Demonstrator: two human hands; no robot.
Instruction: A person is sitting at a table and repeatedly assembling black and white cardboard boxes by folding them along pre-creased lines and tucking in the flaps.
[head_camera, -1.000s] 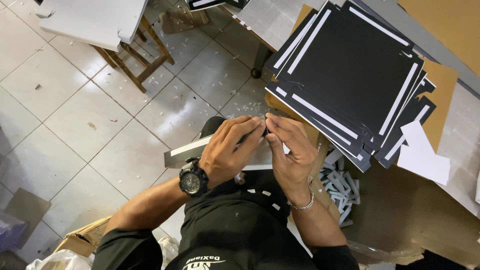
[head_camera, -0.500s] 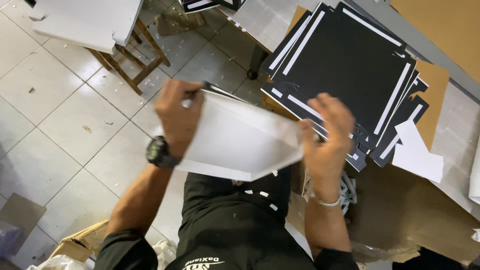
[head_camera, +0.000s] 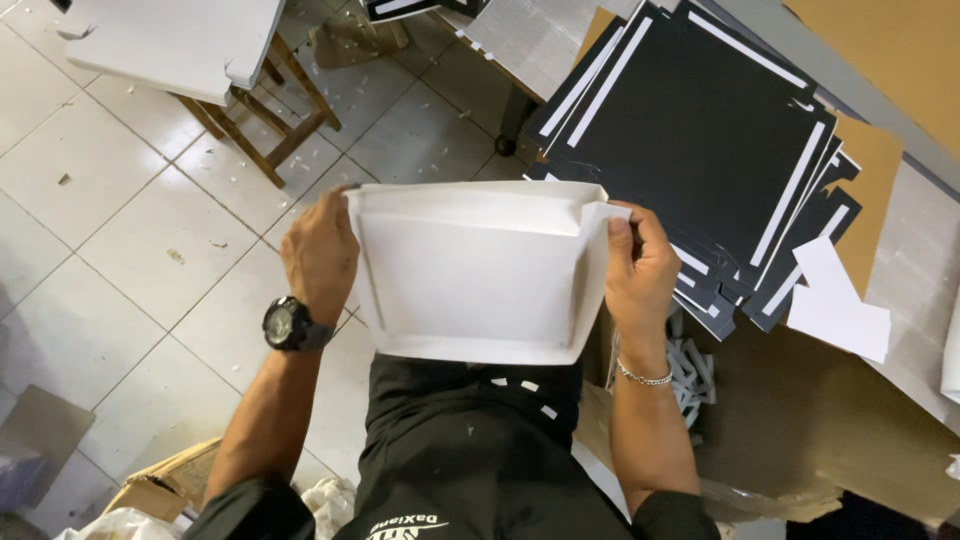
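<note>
I hold a white cardboard box blank (head_camera: 470, 275) flat in front of my chest, its side flaps partly folded up. My left hand (head_camera: 320, 255), with a black wristwatch, grips the blank's left edge. My right hand (head_camera: 640, 265), with a thin bracelet at the wrist, grips the folded right flap. Just beyond the blank, a stack of black square sheets with white strips (head_camera: 700, 140) lies on a brown cardboard-covered table (head_camera: 880, 160).
A wooden stool (head_camera: 270, 110) carrying white boards (head_camera: 170, 40) stands on the tiled floor at upper left. Loose white paper pieces (head_camera: 835, 305) lie right of the black stack. Grey offcuts (head_camera: 690, 375) sit by my right forearm. A cardboard box (head_camera: 160, 485) is at lower left.
My hands were together over a folded white piece; they moved apart and the blank opened out wide, now held level by both edges.
</note>
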